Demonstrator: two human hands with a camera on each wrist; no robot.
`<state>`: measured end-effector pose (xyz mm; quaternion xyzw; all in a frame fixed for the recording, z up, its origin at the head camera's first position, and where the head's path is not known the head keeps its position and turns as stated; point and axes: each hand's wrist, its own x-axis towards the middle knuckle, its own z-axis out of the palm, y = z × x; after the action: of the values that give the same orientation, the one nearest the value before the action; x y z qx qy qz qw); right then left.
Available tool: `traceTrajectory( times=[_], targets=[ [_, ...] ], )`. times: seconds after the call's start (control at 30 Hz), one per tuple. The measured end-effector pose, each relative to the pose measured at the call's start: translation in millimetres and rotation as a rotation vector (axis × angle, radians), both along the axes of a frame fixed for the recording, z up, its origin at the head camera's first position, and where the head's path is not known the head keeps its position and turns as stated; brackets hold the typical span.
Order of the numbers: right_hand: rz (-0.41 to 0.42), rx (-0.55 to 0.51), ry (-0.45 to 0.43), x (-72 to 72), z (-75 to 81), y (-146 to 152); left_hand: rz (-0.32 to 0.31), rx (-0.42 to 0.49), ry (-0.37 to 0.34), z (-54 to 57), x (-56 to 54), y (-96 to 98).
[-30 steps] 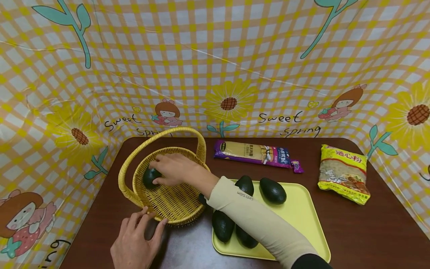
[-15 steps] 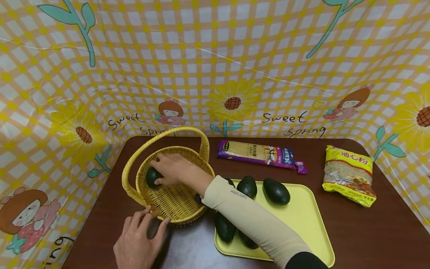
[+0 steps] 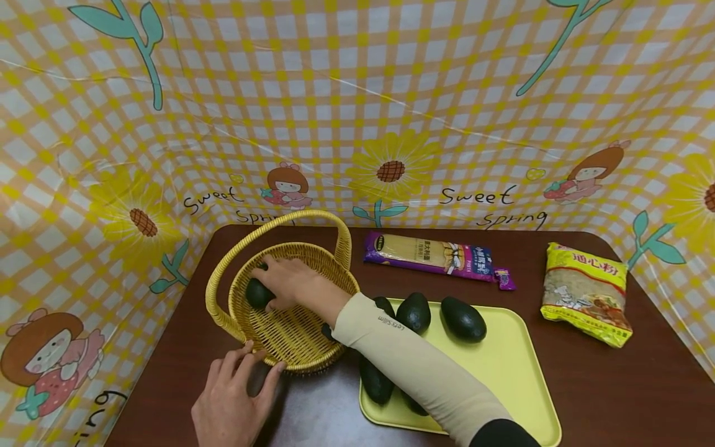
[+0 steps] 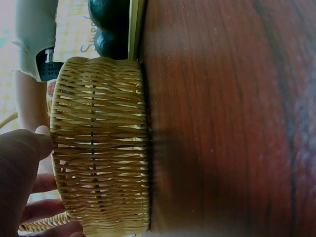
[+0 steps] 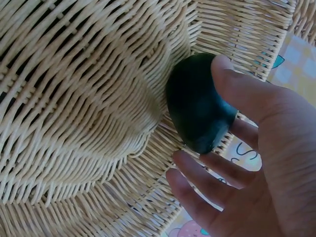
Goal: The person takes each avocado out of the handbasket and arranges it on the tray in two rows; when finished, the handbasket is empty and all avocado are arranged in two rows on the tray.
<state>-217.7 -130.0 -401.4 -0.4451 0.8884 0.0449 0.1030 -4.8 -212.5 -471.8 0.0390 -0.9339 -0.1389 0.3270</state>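
In the head view my right hand [image 3: 290,282] reaches into a yellow wicker basket [image 3: 313,361] with a tall arched handle. It holds a dark green avocado [image 3: 259,293] low against the basket's left inner wall. In the right wrist view the thumb lies on the avocado [image 5: 197,106], one finger passes behind it, and the other fingers are spread loosely below. My left hand [image 3: 231,394] grips the near left rim beside the handle's foot. In the left wrist view its thumb and fingers meet the rim of the basket [image 4: 98,148].
A light yellow tray [image 3: 516,372] right of the basket bears several avocados [image 3: 463,320], some partly hidden by my right sleeve [image 3: 413,366]. Behind lie a purple pasta packet [image 3: 430,254] and, far right, a yellow pasta bag [image 3: 586,292]. A checked cloth [image 3: 346,93] hangs behind the table.
The whole head view has shifted slightly to the right. The right hand stays at the avocado in the basket, its thumb slightly farther right. The left hand remains at the rim.
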Motion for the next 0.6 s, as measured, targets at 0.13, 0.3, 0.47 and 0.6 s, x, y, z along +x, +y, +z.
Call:
traceTrajectory(
  times=[0.13,0.3,0.47,0.6],
  targets=[
    [-0.003,-0.004,-0.002,-1.8,-4.5,-1,0.004,0.005,-0.002,0.2,-0.1,0.1],
    [-0.009,-0.007,-0.028,-3.1,-9.0,-3,0.001,0.009,0.004,0.5,-0.9,0.1],
    [-0.013,-0.035,-0.072,-3.3,-12.7,-4,0.0,0.012,0.004,0.2,-1.0,-0.6],
    [-0.009,-0.034,-0.081,-2.6,-14.4,-7,-0.003,0.01,0.009,-0.4,-1.1,-0.9]
  ],
)
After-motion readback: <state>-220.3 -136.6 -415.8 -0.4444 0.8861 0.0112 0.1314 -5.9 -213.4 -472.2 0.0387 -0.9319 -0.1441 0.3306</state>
